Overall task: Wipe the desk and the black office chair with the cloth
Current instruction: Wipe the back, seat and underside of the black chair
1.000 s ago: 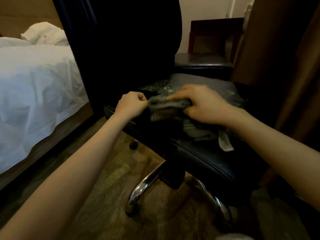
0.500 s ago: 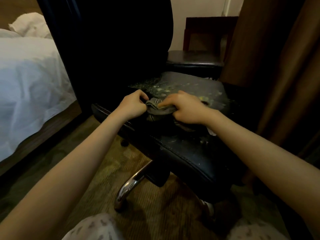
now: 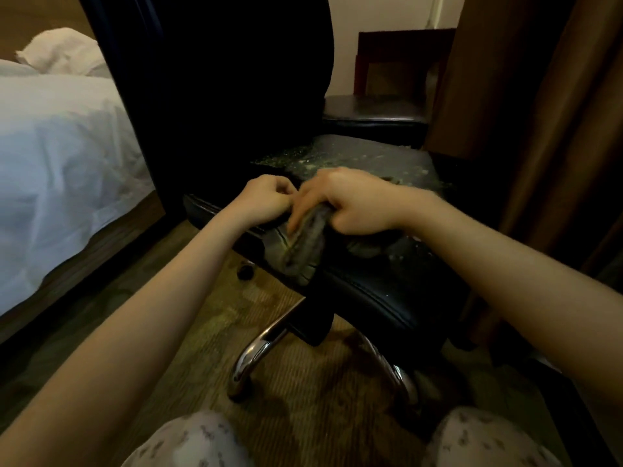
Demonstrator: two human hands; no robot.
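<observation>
- Carpet (image 3: 303,416) lies nearest, with two knees (image 3: 188,443) in patterned fabric at the bottom edge of view.
- Chrome base (image 3: 256,355) of the black office chair (image 3: 387,288) spreads over the carpet; one castor (image 3: 245,269) sits just beyond it.
- Cloth (image 3: 303,251): bunched and draped over the near rim of the seat, its lower end hanging a little below that rim.
- Right hand (image 3: 354,203): grips the bunch from above, fingers running down its outer face.
- Left hand (image 3: 266,200): touching the right hand's fingers, its own fingers curled. The light is dim, and I cannot tell whether it pinches a corner of the cloth or nothing.
- Step in hand, as judged: the chair stage, with the cloth being gathered at the seat edge between strokes. No desk is in view, so its condition cannot be assessed.
- Next move: pale crumbs (image 3: 337,156) litter the rear of the seat against the backrest (image 3: 236,96). That calls for a flat face of cloth drawn from the back toward the open near rim, so the debris is not packed into the crease.
- Edges and room: the near rim is open over the carpet. The backrest closes the far left. A second chair (image 3: 374,109) stands just behind the far rim, and a brown curtain (image 3: 539,129) hangs close on the right. The bed (image 3: 57,163) stands well apart to the left.
</observation>
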